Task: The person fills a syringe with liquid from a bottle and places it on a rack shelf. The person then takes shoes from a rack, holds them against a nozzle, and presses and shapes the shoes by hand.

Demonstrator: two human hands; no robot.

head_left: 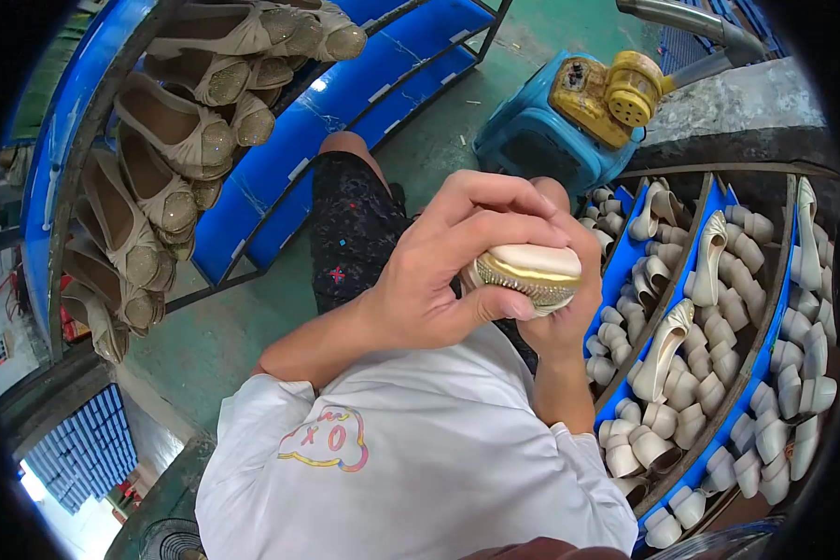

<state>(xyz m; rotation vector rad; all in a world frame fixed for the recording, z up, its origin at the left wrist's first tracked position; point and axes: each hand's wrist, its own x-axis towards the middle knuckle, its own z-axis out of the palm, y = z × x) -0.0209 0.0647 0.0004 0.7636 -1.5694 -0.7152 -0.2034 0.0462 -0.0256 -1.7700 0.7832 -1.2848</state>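
In front of my chest, both hands are closed round a flat shoe point(523, 271) with a cream sole, a gold edge and a glittery, beaded toe. My left hand point(429, 252) wraps over it, fingers across the top and thumb pressed along the beaded side. From the right, my right hand point(574, 289) grips the same shoe, its fingers partly covered by the left ones. The toe end points toward me; much of the shoe is hidden inside my hands.
At left a rack with blue shelves point(294, 121) bears several beige flats point(173, 126) with glitter toes. On the right, blue-lined trays point(700, 243) hold many pale heel pieces point(681, 383) and several gold shoes point(663, 350). A blue and yellow machine point(560, 112) stands ahead.
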